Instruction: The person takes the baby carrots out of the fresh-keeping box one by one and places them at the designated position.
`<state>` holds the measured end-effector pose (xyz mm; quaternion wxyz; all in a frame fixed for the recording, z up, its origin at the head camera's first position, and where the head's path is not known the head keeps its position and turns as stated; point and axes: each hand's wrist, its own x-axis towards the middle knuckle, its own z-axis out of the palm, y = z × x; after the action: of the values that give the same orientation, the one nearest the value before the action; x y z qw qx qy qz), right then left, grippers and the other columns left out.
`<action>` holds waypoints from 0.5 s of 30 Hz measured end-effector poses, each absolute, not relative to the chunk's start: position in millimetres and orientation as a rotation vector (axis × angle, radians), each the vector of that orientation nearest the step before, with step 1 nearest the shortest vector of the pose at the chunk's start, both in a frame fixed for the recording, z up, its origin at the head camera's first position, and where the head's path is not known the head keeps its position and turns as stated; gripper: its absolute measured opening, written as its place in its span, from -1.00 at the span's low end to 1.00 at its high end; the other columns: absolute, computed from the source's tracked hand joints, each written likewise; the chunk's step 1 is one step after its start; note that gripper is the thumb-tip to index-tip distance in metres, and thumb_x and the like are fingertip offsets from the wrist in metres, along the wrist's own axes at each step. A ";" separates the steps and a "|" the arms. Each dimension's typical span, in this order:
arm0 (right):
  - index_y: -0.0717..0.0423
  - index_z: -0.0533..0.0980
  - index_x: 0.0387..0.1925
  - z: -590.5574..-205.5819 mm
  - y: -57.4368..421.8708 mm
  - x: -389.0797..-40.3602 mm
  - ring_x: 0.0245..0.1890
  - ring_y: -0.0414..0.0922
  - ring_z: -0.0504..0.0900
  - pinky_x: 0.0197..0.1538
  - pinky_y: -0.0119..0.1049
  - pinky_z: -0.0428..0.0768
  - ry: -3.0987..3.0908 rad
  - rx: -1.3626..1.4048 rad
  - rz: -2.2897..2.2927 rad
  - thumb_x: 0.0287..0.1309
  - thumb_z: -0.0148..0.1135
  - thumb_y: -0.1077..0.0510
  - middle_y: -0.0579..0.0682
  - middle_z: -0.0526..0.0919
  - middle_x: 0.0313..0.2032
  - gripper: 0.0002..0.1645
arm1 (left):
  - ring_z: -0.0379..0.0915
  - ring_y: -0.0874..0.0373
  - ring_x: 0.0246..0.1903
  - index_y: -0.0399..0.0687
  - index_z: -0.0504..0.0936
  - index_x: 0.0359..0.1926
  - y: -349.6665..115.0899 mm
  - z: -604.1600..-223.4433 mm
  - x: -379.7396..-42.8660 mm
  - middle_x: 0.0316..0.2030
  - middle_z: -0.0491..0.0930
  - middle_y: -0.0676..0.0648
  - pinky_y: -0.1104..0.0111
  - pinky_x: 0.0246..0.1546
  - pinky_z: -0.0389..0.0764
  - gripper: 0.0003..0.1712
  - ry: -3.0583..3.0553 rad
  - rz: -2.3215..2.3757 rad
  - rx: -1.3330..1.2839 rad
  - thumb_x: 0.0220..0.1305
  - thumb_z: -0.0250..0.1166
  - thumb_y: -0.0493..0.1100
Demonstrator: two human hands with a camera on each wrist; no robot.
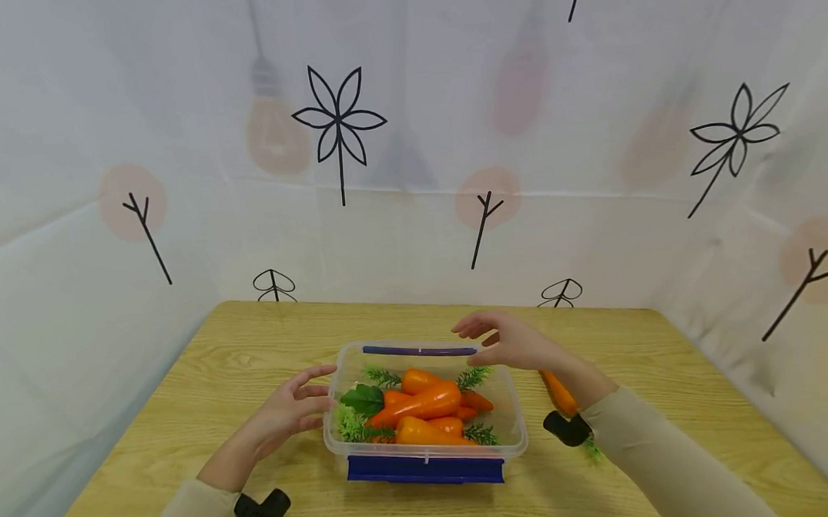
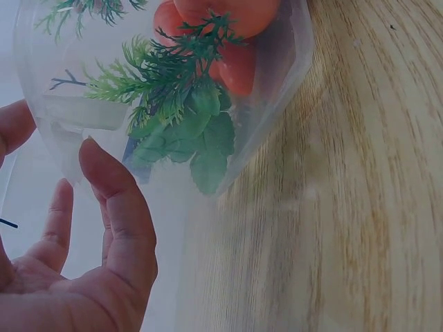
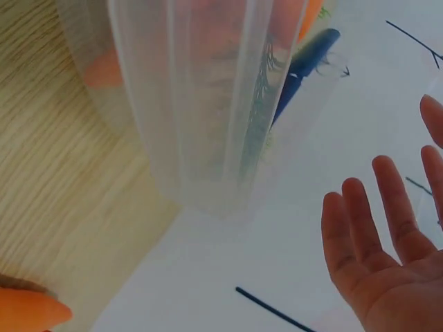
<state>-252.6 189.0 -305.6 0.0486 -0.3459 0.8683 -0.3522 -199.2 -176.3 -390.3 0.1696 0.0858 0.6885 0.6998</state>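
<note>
A clear plastic box (image 1: 514, 416) with blue side latches stands on the table, filled with several orange carrots (image 1: 420, 405) with green tops (image 1: 363, 399). My left hand (image 1: 292, 406) is at the box's left side, its fingers loosely bent and fingertips right at the rim. The left wrist view shows the thumb (image 2: 114, 187) close by the box's corner. My right hand (image 1: 508, 343) hovers over the back right corner with relaxed, spread fingers and holds nothing. In the right wrist view, a gap separates that hand (image 3: 394, 263) from the box wall.
Another carrot (image 1: 560, 393) lies on the wooden table (image 1: 265, 334) right of the box, partly hidden under the right forearm. A white curtain (image 1: 413, 235) with drawn flowers and bulbs hangs behind and beside the table. Black mounts (image 1: 262, 512) sit on both wrists.
</note>
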 end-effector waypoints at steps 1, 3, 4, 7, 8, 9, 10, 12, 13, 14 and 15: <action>0.13 0.47 0.05 -305.9 186.6 -254.0 -0.03 0.01 0.49 0.01 0.00 0.46 2.630 -1.069 -1.054 0.05 0.35 0.22 0.04 0.54 -0.03 -0.52 | 0.48 0.06 -0.13 -0.17 0.11 0.38 -176.3 -390.3 -199.1 0.12 0.30 -0.37 0.25 -0.22 0.54 -0.21 1.956 1.990 0.244 0.22 0.28 -0.22; 0.12 0.47 0.05 -305.7 181.7 -256.2 -0.02 0.01 0.48 0.02 -0.01 0.46 2.592 -1.090 -1.021 0.05 0.35 0.21 0.03 0.54 -0.03 -0.52 | 0.48 0.07 -0.13 -0.17 0.10 0.38 -176.4 -390.1 -198.6 0.11 0.30 -0.36 0.26 -0.23 0.54 -0.21 1.954 1.990 0.245 0.22 0.28 -0.22; 0.12 0.47 0.05 -305.7 179.3 -257.6 -0.01 0.02 0.48 0.02 -0.01 0.46 2.577 -1.107 -1.001 0.05 0.35 0.19 0.04 0.54 -0.02 -0.51 | 0.48 0.07 -0.14 -0.17 0.10 0.38 -176.4 -389.8 -198.4 0.11 0.30 -0.36 0.26 -0.23 0.54 -0.20 1.955 1.989 0.245 0.21 0.29 -0.21; 0.15 0.47 0.06 -305.0 172.1 -260.4 0.02 0.07 0.46 0.03 0.02 0.45 2.516 -1.154 -0.951 0.06 0.35 0.16 0.10 0.53 0.00 -0.51 | 0.48 0.07 -0.14 -0.18 0.11 0.38 -176.2 -388.7 -197.7 0.11 0.30 -0.36 0.26 -0.23 0.54 -0.20 1.963 1.985 0.243 0.20 0.30 -0.21; 0.16 0.47 0.05 -304.5 169.4 -261.0 0.03 0.08 0.46 0.03 0.04 0.44 2.495 -1.173 -0.936 0.06 0.34 0.16 0.11 0.53 0.01 -0.51 | 0.48 0.07 -0.15 -0.18 0.11 0.38 -176.2 -388.2 -197.6 0.11 0.30 -0.37 0.26 -0.23 0.54 -0.20 1.964 1.986 0.242 0.20 0.30 -0.21; 0.14 0.48 0.04 -304.6 166.6 -262.0 0.04 0.07 0.45 0.03 0.04 0.44 2.476 -1.190 -0.914 0.07 0.34 0.16 0.09 0.53 0.01 -0.53 | 0.49 0.08 -0.15 -0.18 0.11 0.38 -176.2 -387.8 -197.6 0.11 0.30 -0.37 0.26 -0.23 0.54 -0.20 1.964 1.986 0.241 0.20 0.30 -0.21; 0.12 0.49 0.04 -304.2 163.7 -262.6 0.04 0.06 0.45 0.03 0.03 0.44 2.455 -1.206 -0.893 0.07 0.34 0.16 0.08 0.53 0.01 -0.55 | 0.48 0.07 -0.15 -0.19 0.11 0.38 -176.1 -387.4 -197.6 0.11 0.30 -0.37 0.27 -0.23 0.54 -0.20 1.963 1.986 0.243 0.20 0.30 -0.21; 0.09 0.51 0.01 -304.1 157.5 -263.5 0.04 0.03 0.45 0.02 0.00 0.45 2.418 -1.241 -0.840 0.07 0.31 0.21 0.01 0.53 0.00 -0.59 | 0.48 0.07 -0.14 -0.19 0.10 0.38 -176.1 -387.1 -197.7 0.11 0.29 -0.38 0.26 -0.22 0.53 -0.19 1.959 1.988 0.245 0.20 0.30 -0.21; 0.08 0.52 -0.01 -304.1 154.1 -264.1 0.04 0.04 0.44 0.01 -0.01 0.45 2.390 -1.259 -0.821 0.07 0.30 0.24 0.01 0.53 0.00 -0.61 | 0.48 0.07 -0.14 -0.19 0.10 0.38 -176.0 -387.0 -197.6 0.11 0.29 -0.38 0.26 -0.22 0.53 -0.19 1.956 1.989 0.248 0.20 0.30 -0.21; 0.08 0.52 -0.02 -304.0 150.8 -264.5 0.03 0.04 0.44 0.01 -0.01 0.45 2.367 -1.267 -0.801 0.06 0.30 0.27 0.01 0.53 0.00 -0.61 | 0.48 0.07 -0.14 -0.20 0.10 0.38 -176.0 -387.0 -197.5 0.11 0.29 -0.38 0.26 -0.21 0.53 -0.19 1.955 1.989 0.249 0.20 0.30 -0.21; 0.08 0.52 -0.02 -304.1 147.7 -265.0 0.03 0.05 0.44 0.00 -0.02 0.45 2.352 -1.272 -0.773 0.07 0.29 0.29 -0.01 0.53 -0.01 -0.62 | 0.48 0.07 -0.14 -0.20 0.10 0.38 -176.0 -387.2 -197.5 0.11 0.29 -0.38 0.25 -0.21 0.53 -0.19 1.955 1.989 0.252 0.20 0.30 -0.21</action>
<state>-265.0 147.7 -304.1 0.1782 -0.4499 0.8314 -0.2733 -197.5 -176.0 -387.2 0.1699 0.0888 0.6880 0.6999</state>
